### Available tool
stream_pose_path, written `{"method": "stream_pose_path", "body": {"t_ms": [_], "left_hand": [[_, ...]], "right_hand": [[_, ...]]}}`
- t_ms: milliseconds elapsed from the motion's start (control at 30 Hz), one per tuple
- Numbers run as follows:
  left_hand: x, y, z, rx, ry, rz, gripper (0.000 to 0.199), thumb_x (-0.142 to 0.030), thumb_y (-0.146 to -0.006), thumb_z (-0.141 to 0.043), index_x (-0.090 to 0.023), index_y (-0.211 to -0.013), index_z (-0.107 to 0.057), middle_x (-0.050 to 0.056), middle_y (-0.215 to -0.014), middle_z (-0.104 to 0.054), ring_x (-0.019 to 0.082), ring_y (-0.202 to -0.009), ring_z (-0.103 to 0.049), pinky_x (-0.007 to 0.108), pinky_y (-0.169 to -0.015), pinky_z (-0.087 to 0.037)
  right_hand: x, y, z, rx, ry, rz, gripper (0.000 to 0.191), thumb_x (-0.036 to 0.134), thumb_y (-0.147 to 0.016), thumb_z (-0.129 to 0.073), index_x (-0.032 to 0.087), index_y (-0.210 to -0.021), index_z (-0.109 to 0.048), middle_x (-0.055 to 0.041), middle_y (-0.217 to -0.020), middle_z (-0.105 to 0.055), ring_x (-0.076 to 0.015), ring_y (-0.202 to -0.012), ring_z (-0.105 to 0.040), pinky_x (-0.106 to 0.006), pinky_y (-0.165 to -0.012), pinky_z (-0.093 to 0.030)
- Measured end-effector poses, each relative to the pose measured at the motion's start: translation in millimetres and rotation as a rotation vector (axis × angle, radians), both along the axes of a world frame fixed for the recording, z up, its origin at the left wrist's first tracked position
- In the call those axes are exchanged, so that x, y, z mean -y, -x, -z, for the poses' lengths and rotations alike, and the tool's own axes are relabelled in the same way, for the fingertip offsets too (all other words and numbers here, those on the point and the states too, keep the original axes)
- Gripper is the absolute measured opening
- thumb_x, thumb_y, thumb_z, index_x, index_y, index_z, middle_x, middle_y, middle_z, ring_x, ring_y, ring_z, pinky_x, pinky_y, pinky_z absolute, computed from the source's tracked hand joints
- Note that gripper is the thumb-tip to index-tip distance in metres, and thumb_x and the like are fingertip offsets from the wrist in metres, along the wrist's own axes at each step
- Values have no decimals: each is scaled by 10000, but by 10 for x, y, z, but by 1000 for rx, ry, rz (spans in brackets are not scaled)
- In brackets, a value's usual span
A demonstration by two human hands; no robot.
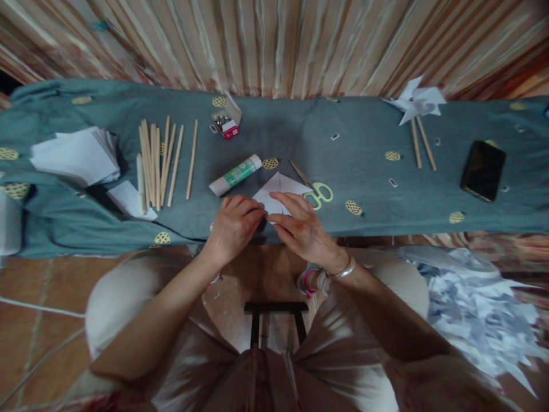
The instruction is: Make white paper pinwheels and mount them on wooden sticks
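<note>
White paper square [277,186] close to the near edge of the teal cloth [364,171], one corner pointing away, a thin line running inward from that corner; near part largely hidden by the fingers. Left hand [235,226] at the near-left side, thumb and fingers drawn together; hold on the paper likely but not certain, with the tips covering any contact. Right hand [304,229] opposite, thumb and forefinger parted, white showing in the gap; impossible to tell whether gripping or merely steadying. Step in hand, as judged: careful handling of the near side, perhaps a fold. For good results, align edges before pressing, steady with one hand while pinching with the other, and avoid creasing beyond the intended line. Advisable also to slide the scissors [315,187], at the right corner, farther off, and to keep the glue stick [235,175], just beyond the left hand, from rolling against the sheet.
</note>
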State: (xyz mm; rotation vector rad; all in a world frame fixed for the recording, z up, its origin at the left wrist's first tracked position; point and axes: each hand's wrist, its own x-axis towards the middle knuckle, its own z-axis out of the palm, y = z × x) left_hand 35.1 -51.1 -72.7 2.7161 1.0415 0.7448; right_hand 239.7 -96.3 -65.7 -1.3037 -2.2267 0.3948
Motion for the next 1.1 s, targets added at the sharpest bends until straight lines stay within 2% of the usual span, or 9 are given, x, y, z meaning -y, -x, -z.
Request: {"method": "stream_pose_path", "body": {"t_ms": [200, 433, 667, 933, 1100], "left_hand": [[28, 6, 14, 14, 7, 6, 218, -226, -980, -522, -200, -1033, -731, 80, -1048, -742, 243, -989, -629, 407, -812, -459], [72, 79, 10, 4, 66, -3, 231, -233, -978, -522, -201, -1100, -715, 93, -1144, -735, 272, -1067, -607, 446, -850, -459], [64, 97, 18, 10, 89, -9, 217, -230, -959, -556, -201, -1094, -723, 87, -1136, -733, 281, -1072, -579, 449, -874, -443], [83, 97, 16, -9, 77, -18, 239, -259, -972, -546, -229, -1133, -719, 78, -1152, -731, 278, -1095, -582, 451, -882, -442], [108, 91, -12, -5, 89, -28, 263, -262, -982, -522, -218, -1156, -715, 92, -1159, -733, 282, -1100, -587, 473, -897, -448]], "right_hand": [[-64, 24, -10, 22, -20, 30, 241, 219, -979, -483, 222, -1041, -716, -111, -1466, -540, -275, -1352, -448, -512, -1105, -395], [-31, 48, -20, 96, -8, -20, 323, 125, -951, -449, 238, -1160, -668, -113, -1473, -530, -291, -1356, -436, -553, -1089, -389], [-8, 98, -47, 231, -85, -43, 308, 112, -979, -409, 179, -1171, -639, -155, -1431, -555, -295, -1321, -467, -514, -1058, -415], [130, 25, -64, 185, -48, -64, 297, 104, -967, -425, 207, -1149, -636, -126, -1430, -562, -284, -1319, -474, -513, -1043, -425], [188, -18, -104, 197, -71, -69, 287, 91, -952, -425, 171, -1108, -652, -150, -1396, -588, -298, -1282, -500, -504, -1036, -449]]}}
